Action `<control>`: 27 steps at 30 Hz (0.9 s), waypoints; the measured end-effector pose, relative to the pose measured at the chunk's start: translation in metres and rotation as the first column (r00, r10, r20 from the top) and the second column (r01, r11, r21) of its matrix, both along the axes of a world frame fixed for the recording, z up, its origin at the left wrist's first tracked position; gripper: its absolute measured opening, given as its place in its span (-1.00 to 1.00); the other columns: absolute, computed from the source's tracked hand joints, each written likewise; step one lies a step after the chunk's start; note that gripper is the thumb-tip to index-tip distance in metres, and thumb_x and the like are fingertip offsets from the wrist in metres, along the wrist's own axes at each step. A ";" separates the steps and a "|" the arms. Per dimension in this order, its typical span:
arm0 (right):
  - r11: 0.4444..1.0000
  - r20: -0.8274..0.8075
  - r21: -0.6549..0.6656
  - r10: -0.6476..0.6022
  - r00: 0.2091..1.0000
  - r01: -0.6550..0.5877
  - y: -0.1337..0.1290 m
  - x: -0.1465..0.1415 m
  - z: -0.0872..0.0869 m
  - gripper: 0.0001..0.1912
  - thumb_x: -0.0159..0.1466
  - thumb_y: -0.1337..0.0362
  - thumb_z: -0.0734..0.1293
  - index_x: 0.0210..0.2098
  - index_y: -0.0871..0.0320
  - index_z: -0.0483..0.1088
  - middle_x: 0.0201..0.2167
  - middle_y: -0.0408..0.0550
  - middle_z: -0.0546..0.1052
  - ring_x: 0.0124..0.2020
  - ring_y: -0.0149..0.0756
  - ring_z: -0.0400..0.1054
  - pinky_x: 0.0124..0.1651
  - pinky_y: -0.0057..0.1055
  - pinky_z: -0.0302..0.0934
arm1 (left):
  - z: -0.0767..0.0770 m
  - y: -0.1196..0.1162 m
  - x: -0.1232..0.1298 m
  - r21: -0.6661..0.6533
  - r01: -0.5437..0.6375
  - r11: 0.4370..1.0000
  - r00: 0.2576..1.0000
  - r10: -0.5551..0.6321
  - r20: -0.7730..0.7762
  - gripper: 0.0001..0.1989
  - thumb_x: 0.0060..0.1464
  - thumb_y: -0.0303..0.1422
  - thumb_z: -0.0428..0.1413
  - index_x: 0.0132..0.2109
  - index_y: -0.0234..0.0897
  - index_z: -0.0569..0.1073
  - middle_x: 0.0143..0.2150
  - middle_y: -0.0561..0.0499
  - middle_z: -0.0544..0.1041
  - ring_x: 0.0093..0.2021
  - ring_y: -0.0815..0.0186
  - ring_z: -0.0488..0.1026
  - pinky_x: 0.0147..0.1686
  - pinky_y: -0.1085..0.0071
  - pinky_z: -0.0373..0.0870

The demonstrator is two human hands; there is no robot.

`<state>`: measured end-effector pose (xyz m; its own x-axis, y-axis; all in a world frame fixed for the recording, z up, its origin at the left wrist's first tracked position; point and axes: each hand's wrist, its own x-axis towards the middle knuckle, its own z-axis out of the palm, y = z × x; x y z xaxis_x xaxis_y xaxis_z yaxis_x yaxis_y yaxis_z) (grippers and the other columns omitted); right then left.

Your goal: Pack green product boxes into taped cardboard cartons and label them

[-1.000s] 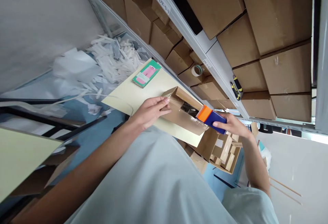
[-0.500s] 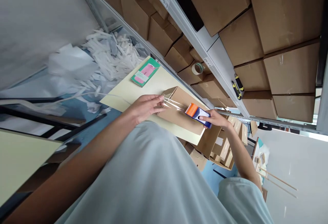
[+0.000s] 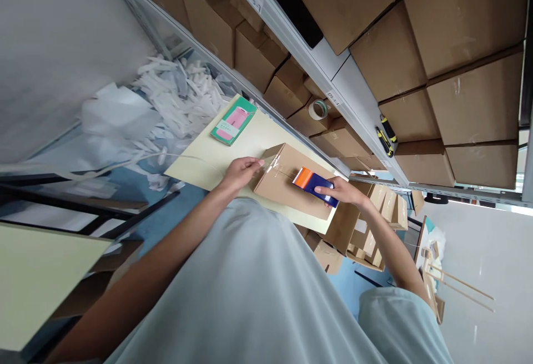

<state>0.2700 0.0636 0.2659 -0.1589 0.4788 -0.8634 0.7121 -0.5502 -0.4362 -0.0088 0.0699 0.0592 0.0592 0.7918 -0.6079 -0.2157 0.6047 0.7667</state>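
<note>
A closed cardboard box (image 3: 297, 186) lies on a pale yellow tabletop (image 3: 200, 158). Clear packing tape (image 3: 272, 161) is stuck over its left end, with a shiny, creased stretch along the top edge. My left hand (image 3: 241, 172) is at that end, fingertips pinched together against the tape. In my right hand (image 3: 343, 191) is a blue tape dispenser (image 3: 318, 186) with an orange toothed head, held just over the box's top. A green package with a pink window (image 3: 234, 121) lies on the tabletop beyond my left hand.
Shelves with cardboard boxes (image 3: 391, 59) rise along the far side. On them are a tape roll (image 3: 318, 110), yellow-black cutters (image 3: 386, 136) and a black phone-like slab (image 3: 293, 8). White scraps (image 3: 179, 89) pile up at left. An open carton (image 3: 362, 231) stands at right.
The tape stretched between my left fingers and the dispenser now lies on the box's left end. My left hand has shifted slightly right and closed more; the dispenser has moved a little left.
</note>
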 end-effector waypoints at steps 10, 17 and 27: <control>0.998 -0.019 0.057 0.027 0.999 -0.026 -0.003 0.008 -0.007 -0.32 0.18 -0.42 0.52 -0.35 0.13 0.48 -0.53 -0.13 0.62 -0.53 -0.31 0.53 -0.45 -0.46 0.41 | 0.006 -0.013 0.005 0.239 0.068 0.969 0.912 0.037 -0.409 -0.53 0.11 -0.07 0.32 0.09 -0.21 0.67 -0.05 -0.08 0.68 -0.32 0.28 0.52 -0.12 0.29 0.53; 0.996 -0.036 0.071 0.051 0.998 -0.048 -0.006 0.000 -0.008 -0.29 0.15 -0.44 0.53 -0.40 0.12 0.46 -0.56 -0.12 0.61 -0.55 -0.32 0.51 -0.44 -0.46 0.42 | 0.042 -0.010 0.030 0.352 0.142 0.925 0.844 0.072 -0.531 -0.70 0.05 -0.13 0.42 -0.16 -0.22 0.70 -0.11 -0.06 0.68 -0.34 0.25 0.52 -0.16 0.28 0.47; 0.996 -0.151 0.051 0.081 0.985 -0.074 -0.005 0.002 -0.005 -0.31 0.18 -0.41 0.54 -0.46 0.13 0.49 -0.59 -0.13 0.59 -0.57 -0.33 0.49 -0.44 -0.46 0.41 | 0.040 -0.010 0.042 0.364 0.047 0.930 0.866 0.144 -0.479 -0.70 0.06 -0.22 0.37 -0.12 -0.33 0.68 -0.16 -0.03 0.62 -0.36 0.35 0.42 -0.19 0.37 0.47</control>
